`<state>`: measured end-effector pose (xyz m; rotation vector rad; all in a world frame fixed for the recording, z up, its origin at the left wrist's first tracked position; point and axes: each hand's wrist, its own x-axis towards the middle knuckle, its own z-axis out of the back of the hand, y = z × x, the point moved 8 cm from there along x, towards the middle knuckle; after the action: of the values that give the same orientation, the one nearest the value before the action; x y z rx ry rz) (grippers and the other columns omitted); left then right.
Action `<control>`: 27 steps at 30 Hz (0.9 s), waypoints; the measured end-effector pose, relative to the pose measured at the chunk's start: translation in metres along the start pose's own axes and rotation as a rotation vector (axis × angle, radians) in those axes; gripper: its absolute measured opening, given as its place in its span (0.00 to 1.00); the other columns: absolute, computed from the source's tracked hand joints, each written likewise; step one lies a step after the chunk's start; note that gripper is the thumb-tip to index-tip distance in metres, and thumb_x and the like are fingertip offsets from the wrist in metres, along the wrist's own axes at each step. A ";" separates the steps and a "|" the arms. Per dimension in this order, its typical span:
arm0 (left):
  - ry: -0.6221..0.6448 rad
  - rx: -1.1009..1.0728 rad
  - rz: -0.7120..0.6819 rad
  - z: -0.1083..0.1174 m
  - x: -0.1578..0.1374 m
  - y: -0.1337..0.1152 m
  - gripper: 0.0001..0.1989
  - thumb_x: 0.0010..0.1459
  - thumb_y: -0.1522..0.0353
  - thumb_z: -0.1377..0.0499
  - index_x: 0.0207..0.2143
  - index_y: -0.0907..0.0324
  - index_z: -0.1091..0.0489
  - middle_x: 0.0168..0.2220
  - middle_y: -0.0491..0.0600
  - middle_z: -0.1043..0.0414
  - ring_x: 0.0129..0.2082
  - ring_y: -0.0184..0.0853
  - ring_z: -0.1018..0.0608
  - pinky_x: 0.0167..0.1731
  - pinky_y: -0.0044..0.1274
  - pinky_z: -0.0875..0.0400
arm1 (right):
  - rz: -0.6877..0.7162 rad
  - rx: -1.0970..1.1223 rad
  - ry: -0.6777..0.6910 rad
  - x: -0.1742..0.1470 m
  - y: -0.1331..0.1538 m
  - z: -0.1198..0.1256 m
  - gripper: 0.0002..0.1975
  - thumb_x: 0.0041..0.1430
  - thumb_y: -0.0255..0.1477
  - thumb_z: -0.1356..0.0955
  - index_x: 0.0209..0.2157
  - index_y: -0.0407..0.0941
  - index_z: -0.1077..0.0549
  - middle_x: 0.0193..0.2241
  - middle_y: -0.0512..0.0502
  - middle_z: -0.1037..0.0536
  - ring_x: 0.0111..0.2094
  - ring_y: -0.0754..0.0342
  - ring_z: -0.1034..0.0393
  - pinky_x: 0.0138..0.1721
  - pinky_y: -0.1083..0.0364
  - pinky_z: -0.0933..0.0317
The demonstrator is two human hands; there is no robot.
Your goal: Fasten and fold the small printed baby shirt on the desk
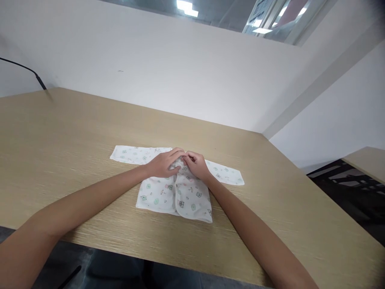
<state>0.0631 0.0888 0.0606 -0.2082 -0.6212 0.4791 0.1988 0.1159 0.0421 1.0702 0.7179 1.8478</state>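
Note:
A white baby shirt [192, 198] printed with small green, pink and dark figures lies on the wooden table, its front opening toward me. Both sleeves stretch out sideways, one to the left and one to the right. My left hand [165, 162] rests over the upper part by the neckline, its thumb apart from its fingers and the fingertips at the collar. My right hand [196, 163] is closed at the collar, pinching the shirt's edge. The two hands' fingertips meet there, and the neckline beneath them is mostly hidden.
The light wooden table [75, 132] reaches back to a white wall [168, 68] with a window [222, 16] above. A black cable [25, 68] hangs at the left. Beyond the table's right edge is a dark space with a frame [345, 176].

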 end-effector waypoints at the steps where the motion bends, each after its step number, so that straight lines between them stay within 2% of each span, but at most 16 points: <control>1: -0.003 -0.001 -0.003 0.000 0.000 0.000 0.25 0.65 0.62 0.46 0.63 0.55 0.42 0.60 0.56 0.33 0.43 0.36 0.22 0.40 0.26 0.26 | 0.000 0.000 0.007 0.000 0.000 0.000 0.16 0.66 0.38 0.35 0.26 0.45 0.29 0.22 0.52 0.29 0.24 0.57 0.39 0.30 0.56 0.45; 8: -0.002 -0.004 -0.008 -0.001 0.000 0.000 0.22 0.66 0.61 0.46 0.60 0.55 0.41 0.58 0.55 0.32 0.41 0.35 0.23 0.40 0.26 0.27 | 0.024 -0.005 0.042 0.000 -0.002 -0.002 0.21 0.67 0.46 0.35 0.27 0.45 0.29 0.22 0.52 0.29 0.24 0.57 0.40 0.30 0.56 0.45; 16: -0.012 -0.044 -0.011 0.001 0.000 -0.001 0.21 0.66 0.61 0.45 0.59 0.54 0.39 0.56 0.54 0.30 0.39 0.35 0.23 0.38 0.25 0.28 | 0.017 -0.010 0.062 -0.001 -0.002 -0.003 0.23 0.67 0.48 0.36 0.26 0.45 0.30 0.22 0.52 0.31 0.24 0.57 0.40 0.29 0.56 0.45; 21: -0.129 -0.089 0.008 0.009 0.000 0.000 0.15 0.69 0.62 0.47 0.54 0.56 0.30 0.48 0.53 0.25 0.35 0.32 0.24 0.36 0.24 0.29 | 0.017 -0.007 0.109 -0.001 -0.001 -0.008 0.23 0.66 0.47 0.35 0.24 0.45 0.32 0.21 0.52 0.32 0.24 0.57 0.42 0.29 0.56 0.46; 27: -0.287 -0.122 0.049 0.017 0.002 0.007 0.13 0.68 0.61 0.43 0.45 0.56 0.22 0.41 0.51 0.20 0.33 0.31 0.23 0.33 0.24 0.31 | -0.017 0.023 0.148 0.000 0.006 -0.008 0.20 0.66 0.43 0.35 0.24 0.45 0.31 0.20 0.53 0.32 0.23 0.58 0.42 0.28 0.57 0.47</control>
<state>0.0523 0.0964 0.0728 -0.2733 -0.9291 0.5229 0.1890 0.1127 0.0431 0.9458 0.8332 1.9229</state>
